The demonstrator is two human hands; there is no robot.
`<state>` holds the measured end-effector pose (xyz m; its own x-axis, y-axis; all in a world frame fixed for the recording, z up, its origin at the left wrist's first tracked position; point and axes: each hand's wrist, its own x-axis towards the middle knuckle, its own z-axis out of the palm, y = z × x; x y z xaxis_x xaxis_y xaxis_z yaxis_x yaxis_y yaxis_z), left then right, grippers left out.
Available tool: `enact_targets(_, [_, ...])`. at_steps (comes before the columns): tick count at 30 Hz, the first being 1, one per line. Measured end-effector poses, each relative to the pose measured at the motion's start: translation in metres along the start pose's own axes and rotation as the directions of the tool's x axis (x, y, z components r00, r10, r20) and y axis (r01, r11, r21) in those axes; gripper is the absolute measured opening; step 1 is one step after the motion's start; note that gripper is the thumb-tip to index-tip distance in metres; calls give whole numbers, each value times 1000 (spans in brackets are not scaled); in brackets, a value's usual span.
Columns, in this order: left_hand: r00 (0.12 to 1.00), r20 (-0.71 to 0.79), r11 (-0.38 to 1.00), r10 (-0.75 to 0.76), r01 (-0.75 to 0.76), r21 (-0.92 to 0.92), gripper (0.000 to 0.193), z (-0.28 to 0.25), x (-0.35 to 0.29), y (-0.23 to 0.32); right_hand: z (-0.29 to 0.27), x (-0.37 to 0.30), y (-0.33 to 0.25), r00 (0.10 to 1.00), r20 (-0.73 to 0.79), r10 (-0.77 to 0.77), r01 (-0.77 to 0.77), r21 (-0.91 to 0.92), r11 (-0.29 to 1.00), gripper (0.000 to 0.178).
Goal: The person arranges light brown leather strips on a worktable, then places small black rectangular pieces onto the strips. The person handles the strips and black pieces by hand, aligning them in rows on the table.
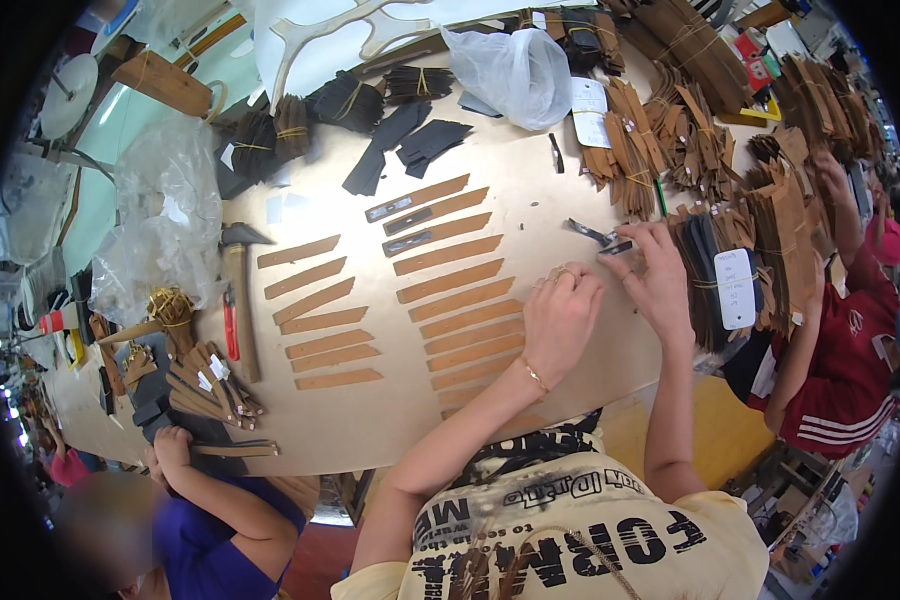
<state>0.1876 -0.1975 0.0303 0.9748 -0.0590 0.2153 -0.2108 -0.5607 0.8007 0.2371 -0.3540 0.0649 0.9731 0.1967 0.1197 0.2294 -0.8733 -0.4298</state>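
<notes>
A: Where is the dark strip held?
B: It is pinched by the right hand near the desk edge; the left hand is rested loosely curled, nothing seen held, beside tan strips.

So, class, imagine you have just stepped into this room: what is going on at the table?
A person is working at a large tan worktable. Their right hand pinches a small dark grey strip, while their left hand rests curled on the table beside it. Flat brown leather strips lie in two neat columns in front of them, three at the top carrying dark grey pieces. A wooden-handled hammer lies to the left. Bundles of brown pieces are piled at the right, where another person in red works.
</notes>
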Motion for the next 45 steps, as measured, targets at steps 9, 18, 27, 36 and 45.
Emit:
enact_targets(9, [995, 83, 980, -53, 68, -189, 19, -14, -9, -6, 20, -1, 4, 990, -59, 128, -120, 123, 985, 14])
enact_targets(18, [961, -40, 897, -273, 239, -371, 12, -22, 3, 5, 3, -12, -26, 910, 64, 411, -307, 769, 560, 12])
enact_targets(27, [865, -244, 839, -438, 296, -457, 15, -91, -20, -4, 28, -20, -108, 958, -123, 259, -78, 755, 651, 10])
enact_targets(36, [799, 199, 207, -567, 372, -905, 20, -127, -44, -11, 52, -31, -134, 919, -223, -325, 376, 248, 893, 18])
enact_targets(45, [804, 120, 651, -582, 550, -524, 14, -155, -55, -51, 48, -16, -145, 968, 217, -127, -68, 711, 700, 26])
